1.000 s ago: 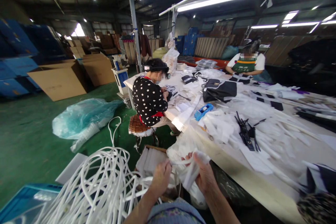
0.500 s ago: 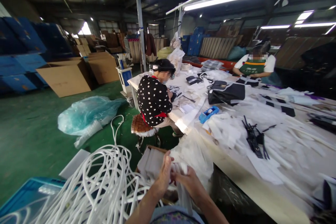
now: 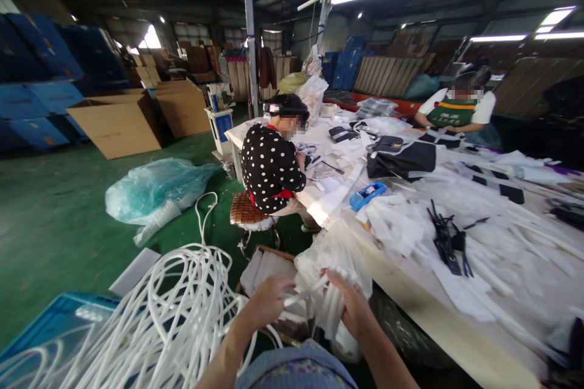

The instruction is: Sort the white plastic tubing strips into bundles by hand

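Note:
At the lower middle of the head view, my left hand [image 3: 270, 299] is closed on one end of a white strip [image 3: 303, 295]. The strip stretches across to my right hand [image 3: 349, 301], whose fingers are wrapped round a bunch of white strips [image 3: 331, 310] hanging below it. Both hands are above the floor beside the table's near edge. Below and behind them stands a carton [image 3: 292, 255] with folded white pieces inside. A clear plastic bag [image 3: 353, 249] hangs at the table edge, just behind my right hand.
A large heap of white cord [image 3: 182, 310] lies at the lower left, over a blue crate [image 3: 59, 310]. A seated person [image 3: 269, 164] works at the table [image 3: 410, 282]; another person [image 3: 456, 112] is across it. Black bags, a blue tape dispenser [image 3: 367, 196] and white scraps cover the tabletop.
My hands were close together and have moved apart, the left one leftward and the right one rightward, with the white strip now stretched between them. The view has shifted slightly.

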`<state>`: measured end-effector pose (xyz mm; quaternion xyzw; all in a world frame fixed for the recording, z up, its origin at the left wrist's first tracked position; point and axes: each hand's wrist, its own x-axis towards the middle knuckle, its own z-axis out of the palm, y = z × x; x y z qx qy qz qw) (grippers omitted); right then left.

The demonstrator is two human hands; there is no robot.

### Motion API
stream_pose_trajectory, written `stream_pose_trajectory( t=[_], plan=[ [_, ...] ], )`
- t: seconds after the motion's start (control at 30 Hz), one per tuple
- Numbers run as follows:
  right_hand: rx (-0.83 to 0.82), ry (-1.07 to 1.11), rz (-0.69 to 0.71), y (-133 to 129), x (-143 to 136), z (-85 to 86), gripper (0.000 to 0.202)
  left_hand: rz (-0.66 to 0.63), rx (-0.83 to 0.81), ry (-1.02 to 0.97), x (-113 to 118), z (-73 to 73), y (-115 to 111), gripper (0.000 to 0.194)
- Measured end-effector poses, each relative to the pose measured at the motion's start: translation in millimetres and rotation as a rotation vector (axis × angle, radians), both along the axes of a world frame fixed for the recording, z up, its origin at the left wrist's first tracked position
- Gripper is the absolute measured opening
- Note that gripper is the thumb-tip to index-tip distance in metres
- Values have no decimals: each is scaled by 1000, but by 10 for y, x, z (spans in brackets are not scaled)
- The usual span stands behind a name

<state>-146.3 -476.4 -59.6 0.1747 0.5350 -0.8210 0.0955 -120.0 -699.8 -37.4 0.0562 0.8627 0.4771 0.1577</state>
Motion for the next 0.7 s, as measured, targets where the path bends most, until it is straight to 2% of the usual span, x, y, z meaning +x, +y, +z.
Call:
stream_pose_trajectory(
  t=[0.07, 0.13, 0.2, 0.27, 0.37, 0.43, 0.57, 0.7],
  plan=[
    [-21, -23, -44, 122, -48, -3, 41, -53, -104, -101, 36, 39, -195, 36],
    [-59, -54, -73, 159, -56, 41, 44, -80, -7, -190, 55, 115, -262, 35],
    [-104, -71, -77, 126, -40, 122, 44, -47, 197, -198, 45, 198, -169, 49],
    [-160, -76, -82, 68, -22, 218, 43, -64, 303, -169, 15, 245, 25, 54],
    [-227, -73, -125, 22, -19, 335, 44, -180, 197, -174, -17, 203, 294, 32],
    [-270, -79, -178, 32, -27, 375, 47, -189, 169, -201, -3, 131, 382, 22],
    [-324, -95, -258, 91, -28, 393, 51, -131, 211, -239, 79, 42, 433, 18],
    [-308, -53, -264, 110, -9, 391, 50, -137, 94, -66, 153, 26, 524, 20]
  ],
)
